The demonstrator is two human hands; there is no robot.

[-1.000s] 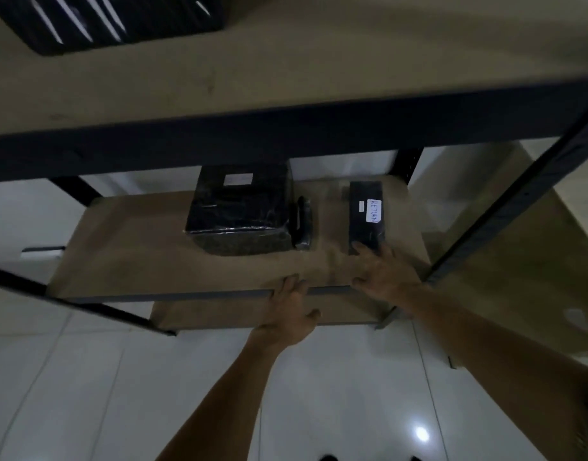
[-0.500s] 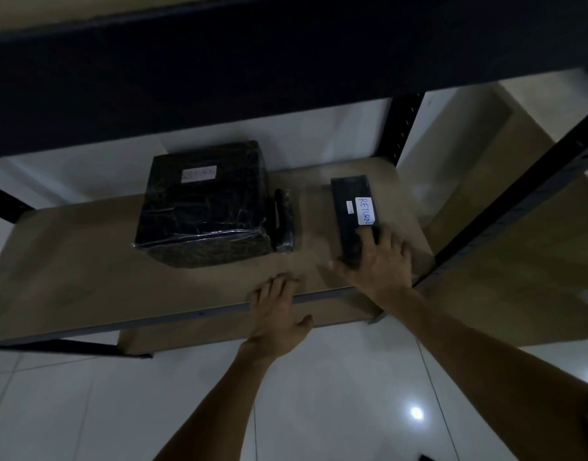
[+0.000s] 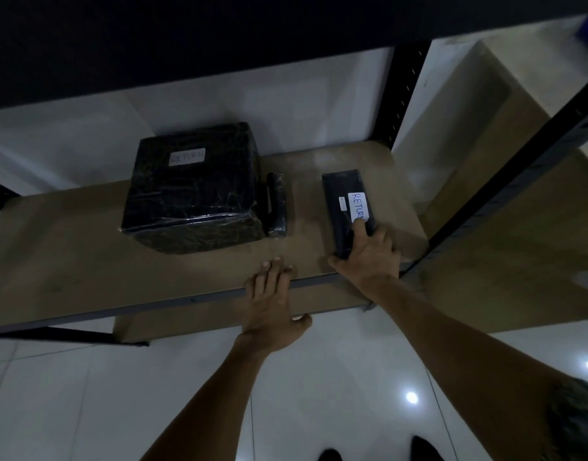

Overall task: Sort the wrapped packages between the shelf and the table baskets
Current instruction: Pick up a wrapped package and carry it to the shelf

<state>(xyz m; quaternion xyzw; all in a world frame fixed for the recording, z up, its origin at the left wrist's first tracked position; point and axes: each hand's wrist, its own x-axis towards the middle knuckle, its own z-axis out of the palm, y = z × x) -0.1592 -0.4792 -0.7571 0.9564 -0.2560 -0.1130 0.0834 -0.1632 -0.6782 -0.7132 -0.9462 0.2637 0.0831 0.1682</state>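
- Slim package, black wrap, labelled "RETURN": lay flat at the right of the shelf
- Right hand: thumb and fingers clamped on the slim package's near end, forefinger on its label
- Left hand: fingers straight, flat on the shelf's front edge, held nothing
- Large package, labelled "RETURN": stood left of centre, small package just beside its right side

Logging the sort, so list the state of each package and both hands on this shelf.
Large package: wrapped, RETURN label up, flat on the shelf, untouched.
Small package: wrapped, close beside the large package's right side, untouched.
Slim package: RETURN label up, gripped at its near end.
Right hand: grips the slim package, index finger on its label.
Left hand: flat on the shelf's front edge, holding nothing.
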